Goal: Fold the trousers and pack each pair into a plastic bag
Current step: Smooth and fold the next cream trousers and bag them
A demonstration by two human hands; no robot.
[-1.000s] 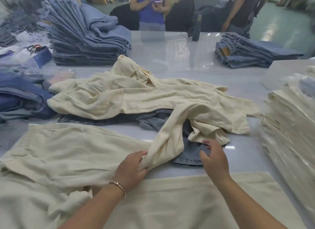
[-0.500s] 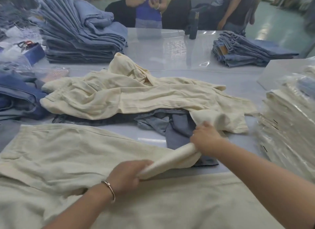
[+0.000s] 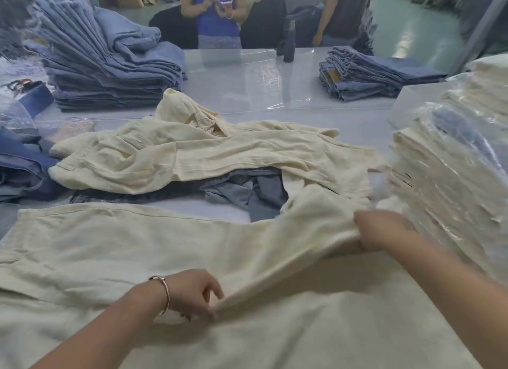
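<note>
Two hands clamp my cream trouser leg [image 3: 288, 239]; left hand [image 3: 192, 294] lower centre, right hand [image 3: 382, 231] at right; leg runs diagonally between them.

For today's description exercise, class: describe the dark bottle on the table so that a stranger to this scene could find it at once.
Start at the far edge of the glossy table, between the tall stack of blue jeans at the left and the smaller jeans stack at the right. The dark bottle stands upright there, nearer the smaller stack. It is the only slim, rigid, standing thing among folded cloth.
</note>
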